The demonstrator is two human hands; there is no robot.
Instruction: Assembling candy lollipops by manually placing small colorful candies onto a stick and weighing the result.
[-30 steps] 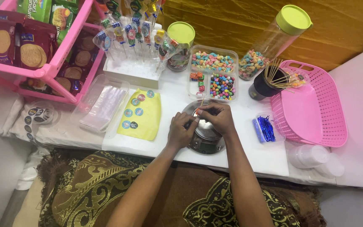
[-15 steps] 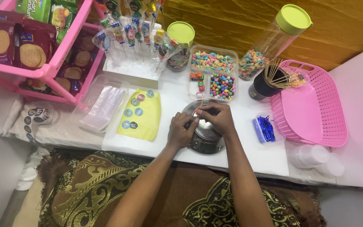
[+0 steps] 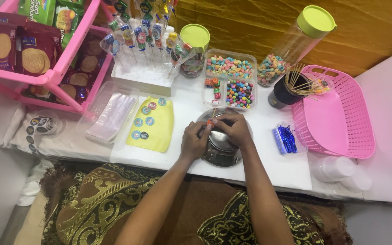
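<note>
Here we note both hands meeting over a round silver metal dish (image 3: 221, 140) that sits near the front edge of the white table (image 3: 291, 172). The left hand (image 3: 195, 140) and right hand (image 3: 233, 129) are drawn together, fingertips pinched on a thin wooden skewer (image 3: 213, 113) with a small orange sweet (image 3: 209, 122) threaded on it; the stick stands nearly upright between them.

Just behind the dish lies a clear divided plastic tray of coloured sweets (image 3: 230, 79). To its right stands a tilted clear jar with a lime-green lid (image 3: 291, 45), and beside that a dark cup of wooden skewers (image 3: 286, 90). A pink plastic basket (image 3: 341, 113) occupies the right end of the table, a small clear tub of blue twist ties (image 3: 286, 138) just beside it.

Left of the hands lies a yellow sheet of round stickers (image 3: 153, 124), then a clear tray of cellophane bags (image 3: 112, 115). A pink rack of biscuit packets (image 3: 32, 50) fills the back left corner.
</note>
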